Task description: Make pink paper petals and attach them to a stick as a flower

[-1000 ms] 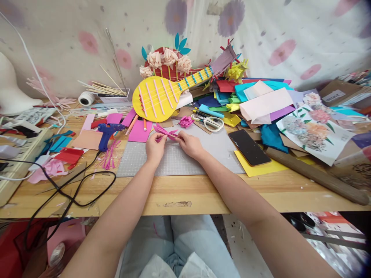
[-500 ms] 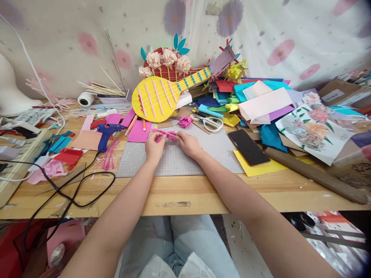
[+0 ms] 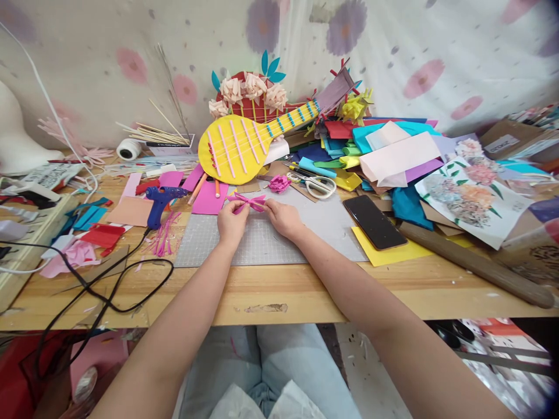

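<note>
Between my two hands is a magenta strip of craft foam or paper (image 3: 250,201) with narrow pieces sticking out at its ends. My left hand (image 3: 233,222) pinches its left part, thumb and fingers closed. From the other side my right hand (image 3: 283,218) grips its right end, fingers pressed together. Both hands are just above the grey cutting mat (image 3: 209,241). Beyond them on the mat sits a finished-looking magenta flower (image 3: 279,184). White-handled scissors (image 3: 321,186) lie to its right, and a magenta sheet (image 3: 209,199) is left of my fingers.
A blue glue gun (image 3: 161,203) and its black cord (image 3: 126,265) are at left. A yellow lute-like model (image 3: 233,148) leans at the back. A phone (image 3: 374,221) rests on yellow sheet at right, near a wooden rod (image 3: 471,262) and piled coloured sheets (image 3: 397,154).
My fingers have shifted very slightly on the magenta strip, and its pieces look a little more spread. Everything else stays where it was.
</note>
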`<action>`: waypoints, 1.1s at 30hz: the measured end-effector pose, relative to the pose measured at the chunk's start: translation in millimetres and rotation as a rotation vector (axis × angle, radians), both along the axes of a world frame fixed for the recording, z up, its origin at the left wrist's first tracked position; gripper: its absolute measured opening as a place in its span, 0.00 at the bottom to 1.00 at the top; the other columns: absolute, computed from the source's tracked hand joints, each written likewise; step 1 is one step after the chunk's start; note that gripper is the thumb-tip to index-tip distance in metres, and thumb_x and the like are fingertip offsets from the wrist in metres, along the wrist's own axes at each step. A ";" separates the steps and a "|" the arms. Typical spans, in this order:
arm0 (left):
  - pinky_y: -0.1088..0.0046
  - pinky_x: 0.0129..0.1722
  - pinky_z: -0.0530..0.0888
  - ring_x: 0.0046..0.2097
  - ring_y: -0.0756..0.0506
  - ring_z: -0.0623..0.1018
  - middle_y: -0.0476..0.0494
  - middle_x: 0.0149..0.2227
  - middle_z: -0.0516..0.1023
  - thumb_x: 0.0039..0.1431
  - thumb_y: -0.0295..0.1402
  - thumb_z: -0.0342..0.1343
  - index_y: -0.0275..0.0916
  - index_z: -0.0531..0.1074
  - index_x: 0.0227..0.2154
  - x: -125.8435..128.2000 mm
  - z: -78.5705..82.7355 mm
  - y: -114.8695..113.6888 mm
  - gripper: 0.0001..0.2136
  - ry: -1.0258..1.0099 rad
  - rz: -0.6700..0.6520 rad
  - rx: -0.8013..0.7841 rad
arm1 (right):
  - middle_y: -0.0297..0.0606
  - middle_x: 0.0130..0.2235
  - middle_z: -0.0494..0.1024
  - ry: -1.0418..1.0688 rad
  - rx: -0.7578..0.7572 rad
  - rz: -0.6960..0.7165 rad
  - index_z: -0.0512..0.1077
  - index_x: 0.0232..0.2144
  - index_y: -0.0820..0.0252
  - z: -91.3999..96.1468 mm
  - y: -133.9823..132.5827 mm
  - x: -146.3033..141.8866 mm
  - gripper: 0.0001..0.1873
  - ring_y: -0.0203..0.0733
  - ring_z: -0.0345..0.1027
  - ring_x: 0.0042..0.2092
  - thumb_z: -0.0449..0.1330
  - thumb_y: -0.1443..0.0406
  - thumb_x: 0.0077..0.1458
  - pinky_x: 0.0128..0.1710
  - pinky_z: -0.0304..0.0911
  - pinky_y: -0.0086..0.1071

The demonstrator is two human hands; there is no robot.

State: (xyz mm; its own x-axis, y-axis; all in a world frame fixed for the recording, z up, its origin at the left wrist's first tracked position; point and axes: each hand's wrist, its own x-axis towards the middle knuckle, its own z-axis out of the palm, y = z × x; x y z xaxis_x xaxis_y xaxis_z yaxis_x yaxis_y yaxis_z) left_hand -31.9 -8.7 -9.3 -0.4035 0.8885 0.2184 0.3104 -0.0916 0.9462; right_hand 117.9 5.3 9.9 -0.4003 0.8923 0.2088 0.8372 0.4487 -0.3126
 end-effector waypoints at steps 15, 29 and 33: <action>0.75 0.30 0.67 0.27 0.52 0.67 0.52 0.21 0.66 0.43 0.35 0.55 0.37 0.68 0.18 1.7 9.7 3.1 0.07 -0.326 0.008 0.008 | 0.38 0.36 0.76 -0.018 0.074 0.053 0.65 0.39 0.59 -0.3 -8.9 -7.3 0.15 0.39 0.68 0.34 0.42 0.58 0.62 0.29 0.51 0.29; 0.75 0.32 0.67 0.29 0.51 0.70 0.51 0.20 0.68 0.46 0.37 0.52 0.38 0.66 0.18 -1.3 5.1 4.7 0.09 -0.190 0.091 -0.011 | 0.40 0.38 0.76 -0.046 0.091 0.075 0.65 0.40 0.60 0.1 -15.7 -13.0 0.16 0.40 0.70 0.38 0.41 0.60 0.62 0.30 0.52 0.29; 0.76 0.32 0.68 0.29 0.51 0.70 0.51 0.21 0.69 0.46 0.37 0.53 0.38 0.66 0.19 -0.3 6.7 2.9 0.08 -0.159 0.085 -0.010 | 0.41 0.39 0.76 -0.040 0.076 0.066 0.65 0.40 0.60 0.2 -17.6 -13.4 0.16 0.40 0.70 0.39 0.41 0.60 0.62 0.31 0.53 0.29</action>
State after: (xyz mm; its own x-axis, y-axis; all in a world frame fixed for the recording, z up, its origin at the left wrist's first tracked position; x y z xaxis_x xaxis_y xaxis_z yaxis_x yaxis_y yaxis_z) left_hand -32.2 -5.8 -2.6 -0.5065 0.8513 0.1374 0.1630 -0.0619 0.9847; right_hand 104.5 -12.3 10.1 -0.4672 0.8459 0.2574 0.8163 0.5245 -0.2421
